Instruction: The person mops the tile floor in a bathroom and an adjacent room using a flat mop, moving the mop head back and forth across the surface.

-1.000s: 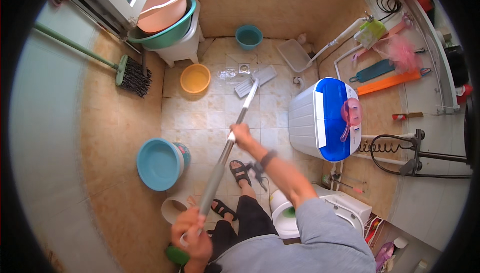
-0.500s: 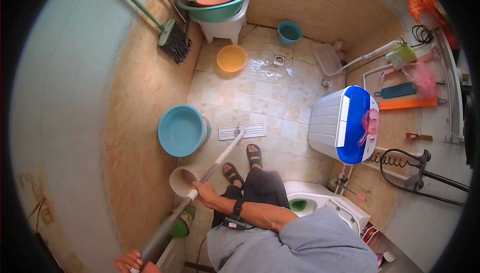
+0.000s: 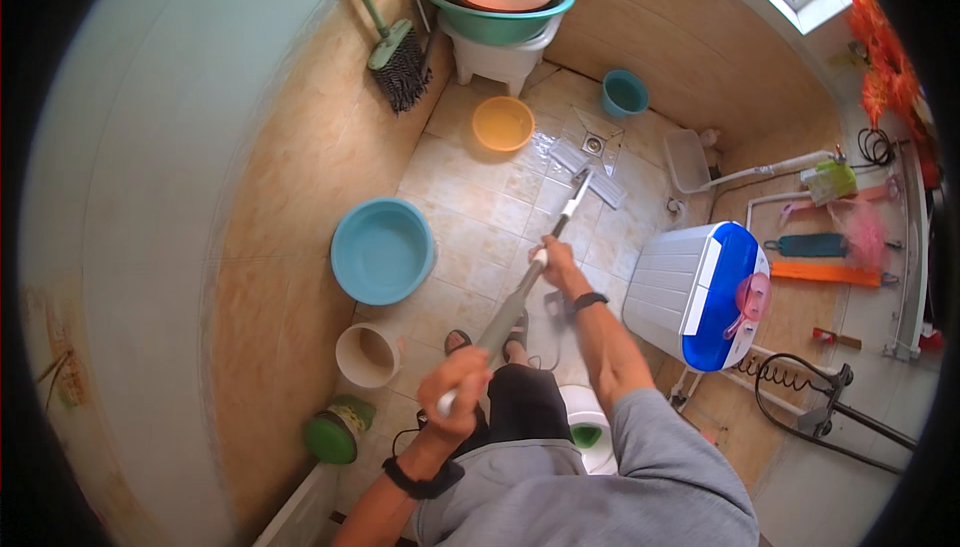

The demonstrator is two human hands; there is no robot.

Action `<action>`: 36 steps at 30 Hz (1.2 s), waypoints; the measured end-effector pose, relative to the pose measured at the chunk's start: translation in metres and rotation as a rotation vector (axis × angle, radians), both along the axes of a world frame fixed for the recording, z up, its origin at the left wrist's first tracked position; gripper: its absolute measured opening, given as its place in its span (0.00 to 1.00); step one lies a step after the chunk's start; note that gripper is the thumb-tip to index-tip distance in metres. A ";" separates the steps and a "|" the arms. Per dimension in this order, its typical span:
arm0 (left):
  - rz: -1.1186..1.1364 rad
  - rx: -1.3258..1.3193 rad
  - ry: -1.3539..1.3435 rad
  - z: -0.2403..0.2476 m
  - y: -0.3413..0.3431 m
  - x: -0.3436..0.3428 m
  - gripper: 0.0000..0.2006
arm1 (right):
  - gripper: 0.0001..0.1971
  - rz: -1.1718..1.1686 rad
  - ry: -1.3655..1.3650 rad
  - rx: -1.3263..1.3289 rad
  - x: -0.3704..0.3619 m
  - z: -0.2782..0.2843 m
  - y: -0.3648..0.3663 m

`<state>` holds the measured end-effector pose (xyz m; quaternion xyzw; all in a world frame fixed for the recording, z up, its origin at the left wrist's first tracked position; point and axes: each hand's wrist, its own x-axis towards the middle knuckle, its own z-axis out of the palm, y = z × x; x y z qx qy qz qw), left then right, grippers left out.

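Note:
A flat mop [image 3: 508, 315] slants across the middle of the view, its long grey-and-white pole running from low centre toward the far floor. My left hand [image 3: 456, 383] is closed round the white top end of the pole, close to my body. Farther along, my right hand [image 3: 560, 261] grips the pole at a white collar. The flat white mop head [image 3: 606, 190] lies on wet tiles beside the square floor drain [image 3: 594, 145]. An orange basin [image 3: 503, 125] sits on the floor just left of the mop head.
A blue basin [image 3: 382, 252], a white bucket [image 3: 367, 355] and a green-lidded bin [image 3: 333, 436] line the left wall. A white-and-blue washing machine [image 3: 668, 279] stands at right, the toilet [image 3: 588, 407] near me. Stacked basins [image 3: 490, 25] and a small teal bucket [image 3: 625, 93] are at the back.
The mop head has moved away from me and rightward to the drain, and turned. Both hands have gone forward and right with the pole. The view has shifted too.

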<state>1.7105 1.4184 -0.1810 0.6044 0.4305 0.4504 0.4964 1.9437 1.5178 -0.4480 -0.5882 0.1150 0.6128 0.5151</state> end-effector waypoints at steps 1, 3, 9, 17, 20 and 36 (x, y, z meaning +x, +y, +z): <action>0.014 0.000 -0.003 -0.005 0.008 0.001 0.02 | 0.08 0.037 -0.048 -0.037 0.011 0.000 0.006; -0.147 -0.035 -0.117 -0.006 0.016 -0.005 0.03 | 0.08 0.161 -0.138 -0.106 -0.002 0.016 0.018; 0.254 0.018 -0.287 0.067 -0.001 -0.080 0.05 | 0.07 0.206 -0.100 0.041 -0.103 0.064 -0.011; 0.325 0.336 -0.384 0.171 -0.001 -0.115 0.11 | 0.08 0.070 0.454 0.163 -0.220 0.172 -0.019; 0.293 0.378 -0.324 0.175 0.010 -0.100 0.12 | 0.07 0.017 0.639 0.207 -0.228 0.162 0.007; -0.097 0.391 0.120 0.094 0.145 0.032 0.08 | 0.05 0.051 0.782 0.227 -0.172 0.046 0.174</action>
